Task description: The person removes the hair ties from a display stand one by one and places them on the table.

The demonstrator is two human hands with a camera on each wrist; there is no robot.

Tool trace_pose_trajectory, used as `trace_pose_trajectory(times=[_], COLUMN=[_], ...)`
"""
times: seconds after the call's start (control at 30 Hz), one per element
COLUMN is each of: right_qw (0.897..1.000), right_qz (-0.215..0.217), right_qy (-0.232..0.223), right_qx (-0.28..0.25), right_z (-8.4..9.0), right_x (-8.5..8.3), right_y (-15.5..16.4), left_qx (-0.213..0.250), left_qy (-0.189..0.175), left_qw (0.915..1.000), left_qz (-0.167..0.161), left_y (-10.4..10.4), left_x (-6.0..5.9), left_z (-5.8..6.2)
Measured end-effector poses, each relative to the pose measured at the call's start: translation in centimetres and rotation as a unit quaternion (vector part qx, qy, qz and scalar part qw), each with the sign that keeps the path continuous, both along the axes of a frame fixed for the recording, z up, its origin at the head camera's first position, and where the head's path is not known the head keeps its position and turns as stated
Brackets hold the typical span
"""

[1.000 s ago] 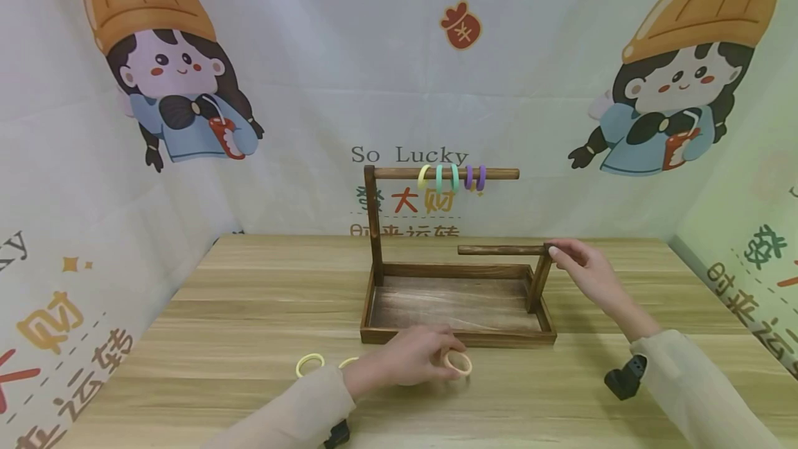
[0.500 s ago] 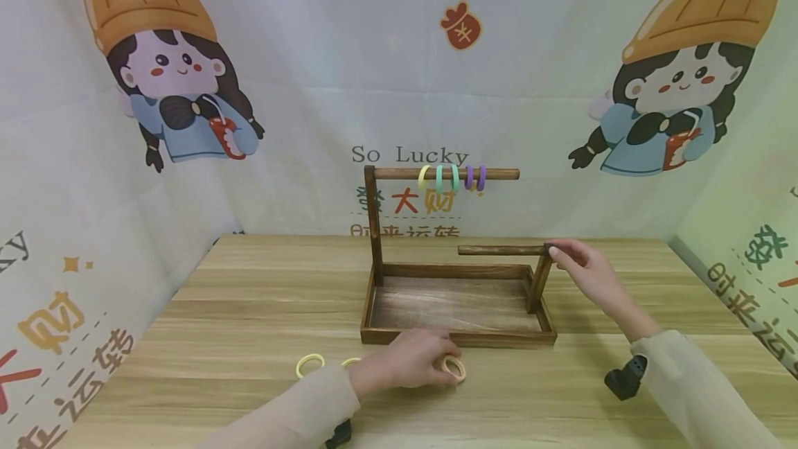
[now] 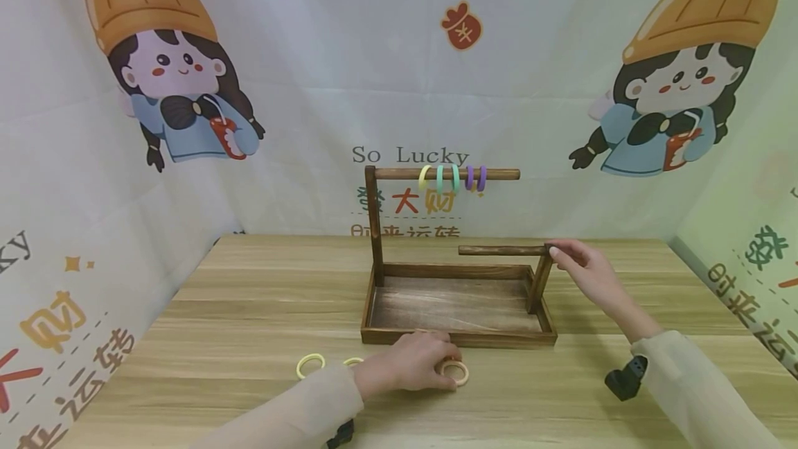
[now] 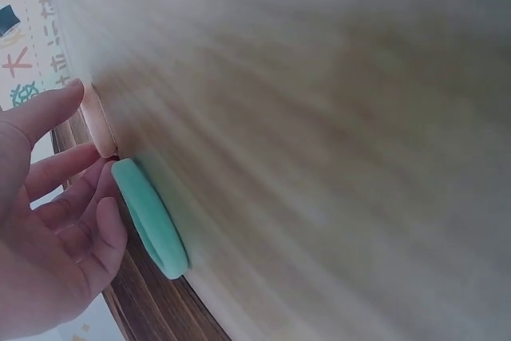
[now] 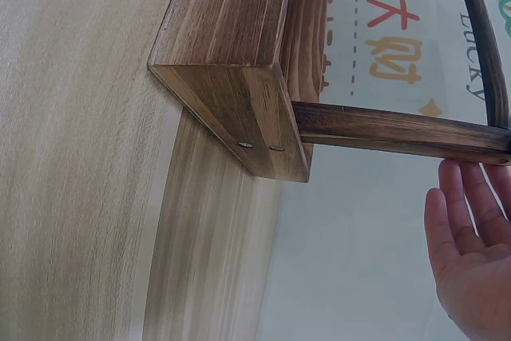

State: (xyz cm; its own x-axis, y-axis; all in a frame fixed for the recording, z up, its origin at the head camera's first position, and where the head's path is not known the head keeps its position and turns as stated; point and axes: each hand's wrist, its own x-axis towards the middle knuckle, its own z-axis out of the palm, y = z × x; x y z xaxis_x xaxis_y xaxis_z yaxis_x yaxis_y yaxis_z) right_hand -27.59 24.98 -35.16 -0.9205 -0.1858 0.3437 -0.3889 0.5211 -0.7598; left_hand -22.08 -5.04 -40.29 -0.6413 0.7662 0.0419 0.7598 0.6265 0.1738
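Head view forward-down over wooden stand (image 3: 458,296), wrist views close, sharing it

Hidden, cropped and blurred parts

Your left hand (image 3: 414,360) covers part of the peach plastic ring (image 3: 454,370) in the head view, and your sleeve hides most of the second pale yellow ring (image 3: 351,362). The left wrist view blurs the light wooden tabletop (image 4: 335,141) and crops your palm at its edge. The right wrist view cuts off your right hand (image 5: 471,257) and the dark wooden rack's lower bar (image 5: 399,132).
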Motion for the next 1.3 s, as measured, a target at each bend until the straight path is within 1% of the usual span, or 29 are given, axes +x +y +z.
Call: trace_pose_trajectory(times=[0.17, 0.33, 0.43, 0.53, 0.63, 0.77, 0.87, 0.93, 1.0, 1.07, 1.13, 1.3], right_qw=[1.000, 1.000, 1.000, 1.000, 1.000, 1.000, 1.000, 1.000, 1.000, 1.000, 1.000, 1.000], right_qz=[0.000, 0.001, -0.001, -0.004, -0.005, -0.003, -0.002, -0.001, -0.001, -0.001, 0.000, 0.005], right_qy=[0.000, -0.003, -0.004, 0.000, 0.004, 0.000, -0.005, -0.003, -0.001, 0.000, -0.001, -0.005], right_qx=[0.000, 0.004, 0.005, 0.008, 0.010, 0.009, 0.007, 0.006, 0.008, 0.009, 0.008, 0.002], right_z=[0.0, 0.1, 0.1, 0.1, 0.1, 0.0, 0.0, 0.1, 0.1, 0.2, 0.2, 0.2], right_x=[0.0, 0.1, 0.1, 0.1, 0.1, 0.0, 0.0, 0.0, 0.1, 0.1, 0.2, 0.3], right_y=[0.0, 0.0, -0.1, -0.1, -0.1, 0.0, 0.1, 0.0, 0.0, 0.0, -0.1, -0.1], left_qx=[0.011, 0.029, 0.049, 0.081, 0.117, 0.151, 0.169, 0.180, 0.182, 0.178, 0.167, 0.106], left_qy=[-0.011, -0.008, -0.006, -0.001, 0.024, 0.081, 0.127, 0.150, 0.172, 0.184, 0.186, 0.185], left_qw=[0.9998, 0.9995, 0.9987, 0.9966, 0.9928, 0.9849, 0.9766, 0.9713, 0.9670, 0.9650, 0.9654, 0.9681], left_qz=[0.008, 0.010, 0.013, 0.016, 0.017, 0.027, 0.038, 0.042, 0.047, 0.058, 0.075, 0.131], left_y=[-0.2, -0.6, -1.1, -1.7, -2.4, -3.3, -3.9, -4.2, -4.6, -5.0, -5.4, -6.7], left_x=[0.0, 0.1, 0.2, 0.2, 0.0, -0.4, -0.8, -1.1, -1.5, -1.7, -1.9, -2.1], left_z=[0.1, 0.7, 1.0, 1.4, 1.7, 2.4, 2.6, 2.7, 2.7, 2.8, 2.8, 2.6])
